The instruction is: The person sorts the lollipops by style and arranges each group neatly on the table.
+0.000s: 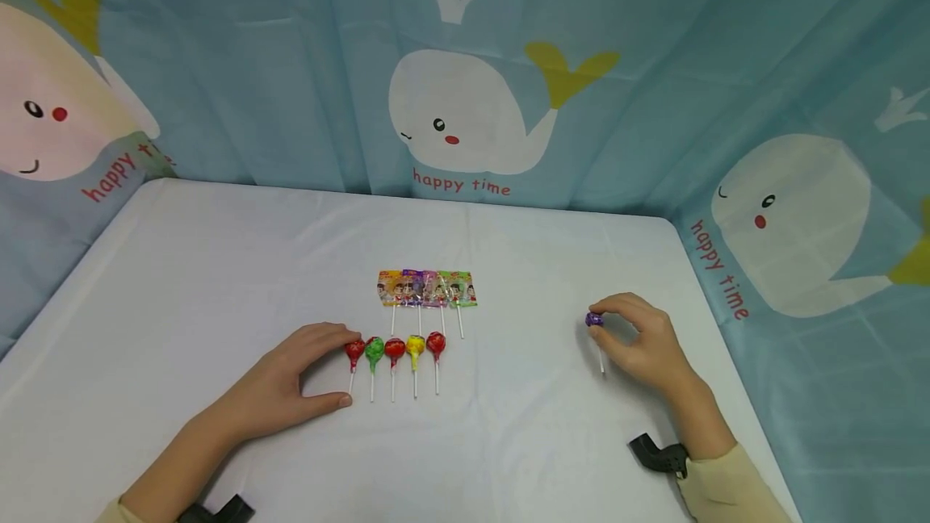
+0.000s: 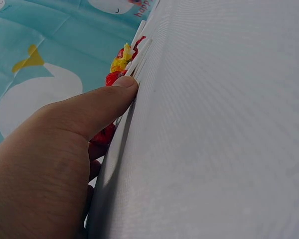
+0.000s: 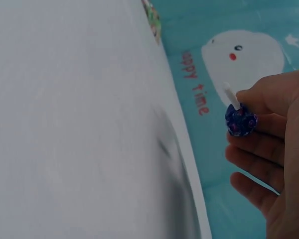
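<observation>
At the right side of the table, my right hand (image 1: 643,341) pinches a purple-wrapped lollipop (image 1: 594,319) by its head between thumb and fingers. Its white stick points down toward me in the head view; in the right wrist view the dark purple head (image 3: 240,121) shows close up. On the left, my left hand (image 1: 291,382) spreads around the end of a row of lollipops. Its fingertips touch the head of the leftmost red lollipop (image 1: 354,350), and the thumb lies by the stick's lower end. Beside it are a green lollipop (image 1: 374,349) and a yellow lollipop (image 1: 415,347).
Two more red lollipops (image 1: 436,343) belong to that row. Behind it lie several lollipops in flat printed wrappers (image 1: 426,288), side by side with sticks toward me. A white cloth covers the table (image 1: 523,426); a blue whale-print curtain (image 1: 305,87) hangs around it.
</observation>
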### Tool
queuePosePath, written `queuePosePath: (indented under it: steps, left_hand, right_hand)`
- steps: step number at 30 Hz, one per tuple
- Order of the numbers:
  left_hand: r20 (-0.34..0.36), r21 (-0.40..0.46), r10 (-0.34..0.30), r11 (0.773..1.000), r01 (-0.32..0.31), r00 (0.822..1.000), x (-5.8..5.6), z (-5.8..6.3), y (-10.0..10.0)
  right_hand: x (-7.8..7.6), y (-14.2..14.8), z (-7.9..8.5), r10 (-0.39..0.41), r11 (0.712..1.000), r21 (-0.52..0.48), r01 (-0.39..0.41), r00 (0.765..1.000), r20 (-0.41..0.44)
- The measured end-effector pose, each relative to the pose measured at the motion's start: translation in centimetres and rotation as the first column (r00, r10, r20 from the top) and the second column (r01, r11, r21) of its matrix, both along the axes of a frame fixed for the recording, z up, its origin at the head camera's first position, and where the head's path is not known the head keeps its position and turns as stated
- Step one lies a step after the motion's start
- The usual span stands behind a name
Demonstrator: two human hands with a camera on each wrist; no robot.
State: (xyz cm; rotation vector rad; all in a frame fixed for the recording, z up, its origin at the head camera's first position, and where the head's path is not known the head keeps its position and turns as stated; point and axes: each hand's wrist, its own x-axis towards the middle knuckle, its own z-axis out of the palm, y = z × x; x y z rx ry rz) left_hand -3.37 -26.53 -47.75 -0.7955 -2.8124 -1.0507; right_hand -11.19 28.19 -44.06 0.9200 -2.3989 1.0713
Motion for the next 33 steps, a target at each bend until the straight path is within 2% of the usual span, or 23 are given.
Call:
queuePosePath:
  steps: [6,12,33]
  left_hand:
    - [0.001,0.003,0.000,1.000,0.000,1.000,0.1,0.0,-0.1]
    - [0.000,0.001,0.000,1.000,0.000,1.000,0.1,0.0,-0.1]
    - [-0.002,0.016,-0.009,1.000,0.009,1.000,0.0,0.2,0.1]
  right_hand:
    - [-0.5,-2.0,-0.1,0.088,0.994,-0.061,-0.092,0.994,-0.069]
    - [-0.9,-3.7,-0.1,0.137,0.986,-0.089,-0.145,0.987,-0.085]
    - [-0.5,-7.7,-1.0,0.116,0.992,-0.054,-0.113,0.992,0.048]
